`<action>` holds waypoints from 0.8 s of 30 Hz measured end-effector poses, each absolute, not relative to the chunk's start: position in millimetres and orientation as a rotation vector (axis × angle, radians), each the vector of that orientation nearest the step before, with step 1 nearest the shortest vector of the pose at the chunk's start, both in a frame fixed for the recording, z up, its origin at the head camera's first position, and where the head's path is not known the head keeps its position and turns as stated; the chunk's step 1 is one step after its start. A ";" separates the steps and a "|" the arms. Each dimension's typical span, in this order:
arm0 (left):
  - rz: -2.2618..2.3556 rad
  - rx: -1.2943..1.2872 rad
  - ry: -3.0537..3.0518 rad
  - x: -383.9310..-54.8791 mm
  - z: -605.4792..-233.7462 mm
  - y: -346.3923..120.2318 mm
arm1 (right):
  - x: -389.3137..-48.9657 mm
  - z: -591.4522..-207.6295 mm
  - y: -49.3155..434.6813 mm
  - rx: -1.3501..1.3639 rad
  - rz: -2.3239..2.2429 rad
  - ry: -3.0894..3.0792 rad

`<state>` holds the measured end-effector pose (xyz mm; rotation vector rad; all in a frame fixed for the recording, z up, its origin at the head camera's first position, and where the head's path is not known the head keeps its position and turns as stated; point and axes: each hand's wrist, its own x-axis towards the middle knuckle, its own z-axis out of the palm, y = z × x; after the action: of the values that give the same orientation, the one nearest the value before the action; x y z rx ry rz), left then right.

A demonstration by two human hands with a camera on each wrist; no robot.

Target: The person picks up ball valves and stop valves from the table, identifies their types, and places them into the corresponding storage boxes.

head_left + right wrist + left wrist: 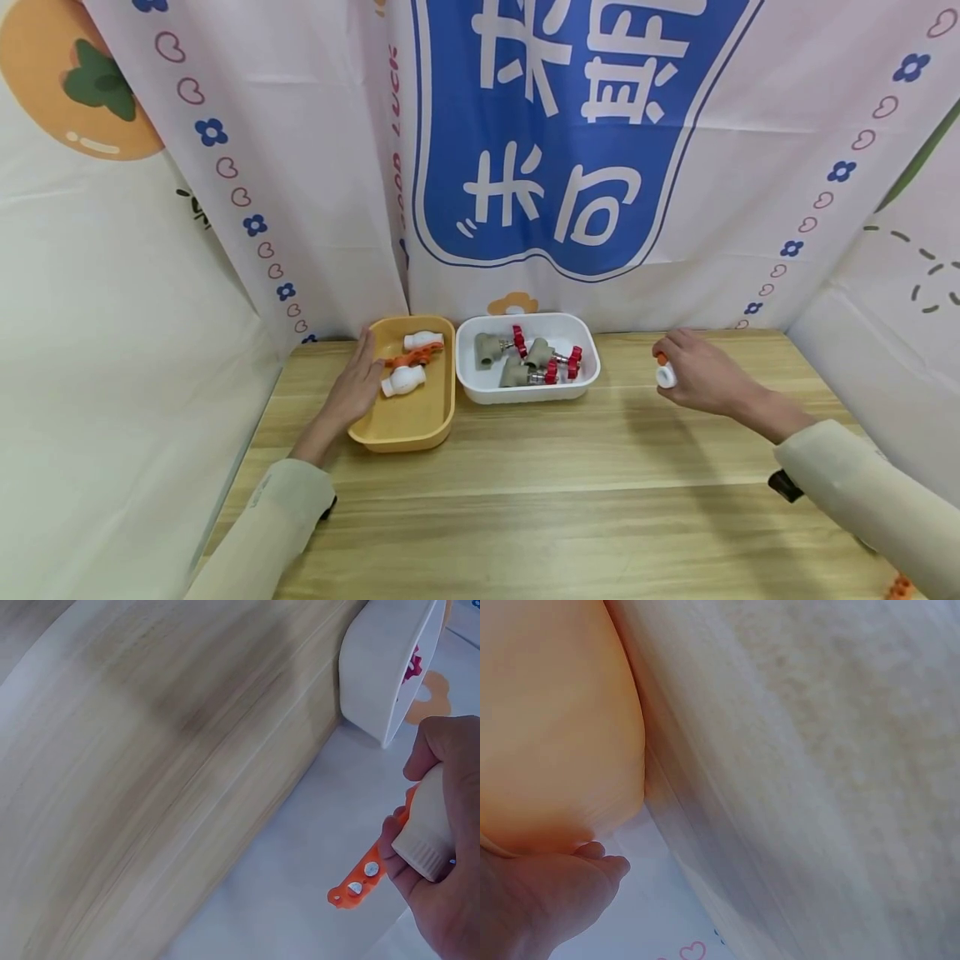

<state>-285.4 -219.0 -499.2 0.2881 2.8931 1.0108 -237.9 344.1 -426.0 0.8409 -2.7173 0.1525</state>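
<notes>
My right hand [701, 372] grips a white plastic ball valve [665, 375] above the right part of the table. Its orange lever handle [356, 886] sticks out past my fingers in the right wrist view. At the left, my left hand [356, 387] rests along the left rim of a yellow tub [420, 423], fingers straight. Inside that tub lie white ball valves [405, 380] with orange handles. In the left wrist view my left hand [562, 892] touches the tub's outer wall [562, 727].
A white tub [480, 396] right beside the yellow one holds several grey-green valves [491, 348] with red handwheels. The wooden table [525, 500] ends at a printed curtain [337, 167] behind. A small orange piece [900, 587] shows at the lower right corner.
</notes>
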 end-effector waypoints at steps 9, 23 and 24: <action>1.033 0.298 2.889 -285.7 -499.2 -220.6 | -234.8 -416.8 325.3 0.865 0.168 -2.736; 1.022 0.289 2.893 -286.7 -500.2 -220.0 | -235.4 -405.1 295.6 0.877 0.148 -2.778; 1.020 0.288 2.893 -286.6 -500.2 -219.9 | -235.6 -404.4 293.3 0.883 0.152 -2.774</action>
<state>-286.6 -219.9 -500.2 0.2877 2.8935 1.0196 -235.6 293.3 -404.4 0.8828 -2.7737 0.1521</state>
